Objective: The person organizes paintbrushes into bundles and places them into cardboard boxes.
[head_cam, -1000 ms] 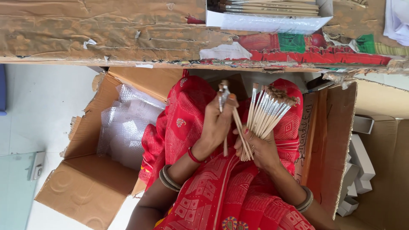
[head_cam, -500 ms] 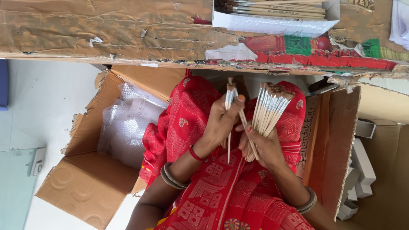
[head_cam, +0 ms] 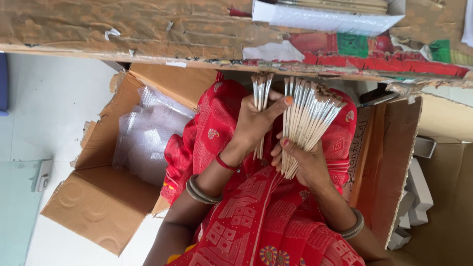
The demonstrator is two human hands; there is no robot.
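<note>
The big bundle of thin paintbrushes [head_cam: 306, 123] stands nearly upright in the view, long axes running from the palm below up to the bristle ends, which fan out toward the upper right just under the edge of the cardboard desk [head_cam: 148, 29]. The brushes in it are too many and too tightly packed to count. The right hand [head_cam: 304, 162] closes its grip around their lower handles, fingers wrapped tight, over the lap in red patterned cloth [head_cam: 266, 216].

Just beside it to the left, a small cluster of brushes [head_cam: 261, 96], about four as far as can be told, points the same way, bristles up. The left hand [head_cam: 256, 123] holds these in a narrow grip, its thumb stretched across to touch the big bundle.

Each wrist wears bangles; the left also has one red band.

On the left an open cardboard box [head_cam: 98, 207] lies on the pale floor, with crumpled bubble wrap [head_cam: 148, 133] inside. On the right a second open cardboard box [head_cam: 389, 162] stands, with small white cartons [head_cam: 419, 187] beyond it. On the desk above sits one white tray of more brushes [head_cam: 330, 15].
</note>
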